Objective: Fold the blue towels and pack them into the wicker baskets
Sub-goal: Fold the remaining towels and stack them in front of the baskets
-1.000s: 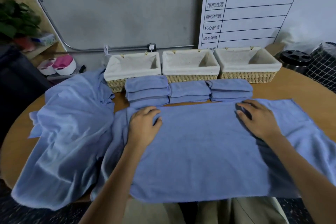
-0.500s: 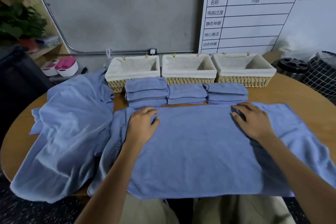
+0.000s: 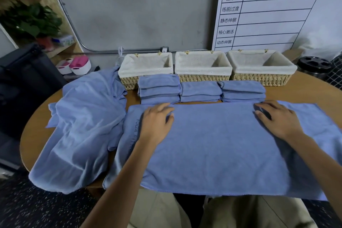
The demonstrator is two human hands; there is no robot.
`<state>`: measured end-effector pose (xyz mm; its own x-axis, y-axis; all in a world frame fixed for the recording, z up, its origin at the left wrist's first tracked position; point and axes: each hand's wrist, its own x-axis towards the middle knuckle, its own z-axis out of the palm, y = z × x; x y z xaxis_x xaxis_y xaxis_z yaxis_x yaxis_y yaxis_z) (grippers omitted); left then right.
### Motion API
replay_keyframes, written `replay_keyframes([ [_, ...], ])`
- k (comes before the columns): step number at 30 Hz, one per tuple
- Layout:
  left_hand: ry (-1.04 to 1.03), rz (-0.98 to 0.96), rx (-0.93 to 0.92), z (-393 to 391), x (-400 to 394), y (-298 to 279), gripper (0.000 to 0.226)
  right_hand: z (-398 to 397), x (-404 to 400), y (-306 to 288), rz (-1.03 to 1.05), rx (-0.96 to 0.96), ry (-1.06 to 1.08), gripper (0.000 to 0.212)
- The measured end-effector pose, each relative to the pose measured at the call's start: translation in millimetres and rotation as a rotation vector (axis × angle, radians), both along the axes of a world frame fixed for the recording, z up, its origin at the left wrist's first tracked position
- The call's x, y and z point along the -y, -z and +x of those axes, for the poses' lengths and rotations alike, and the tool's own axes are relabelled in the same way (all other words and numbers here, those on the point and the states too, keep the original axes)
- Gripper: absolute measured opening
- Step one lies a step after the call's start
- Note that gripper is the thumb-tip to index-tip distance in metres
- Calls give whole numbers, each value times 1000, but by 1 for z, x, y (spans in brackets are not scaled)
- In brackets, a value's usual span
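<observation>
Left hand (image 3: 155,126): palm down on spread towel (image 3: 218,146), fingers loosely spread and lightly curved, pressing cloth near its far edge; nothing pinched.
Right hand (image 3: 279,122): palm down on same towel, fingers spread and lightly curved, tips turned toward the left hand, pressing cloth; nothing pinched.
Spread towel: blue, flat under both palms, near edge hanging over table (image 3: 314,87) rim above tan trousers (image 3: 166,211).
Folded towels, 3 stacks: left stack (image 3: 159,89) just beyond left fingertips; middle stack (image 3: 200,91) beyond the gap between hands; right stack (image 3: 242,91) just beyond right fingertips.
Wicker baskets, 3, cloth-lined, behind the stacks: left basket (image 3: 146,65), middle basket (image 3: 202,65), right basket (image 3: 261,65); no towels visible inside.
Loose towel heap (image 3: 81,129): blue, crumpled, outboard of left hand, draping off table.
Wall chart (image 3: 277,9): behind baskets.
</observation>
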<state>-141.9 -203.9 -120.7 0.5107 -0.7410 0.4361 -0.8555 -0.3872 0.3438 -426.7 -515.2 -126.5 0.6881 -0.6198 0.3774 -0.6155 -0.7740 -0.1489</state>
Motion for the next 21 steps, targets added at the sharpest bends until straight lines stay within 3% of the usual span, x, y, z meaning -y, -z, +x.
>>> replay_keyframes([
  [2,-64,-52,-32,8,-10,-3,38,-3,3,0,3,9,-5,46],
  [10,-134,333,-146,4,-20,2,52,-4,7,2,28,27,-15,35],
  [18,-132,370,-149,0,-20,1,56,-2,-6,-6,-33,111,35,48],
  [21,-123,402,-135,1,-19,0,56,15,-39,-16,-111,178,-50,46],
])
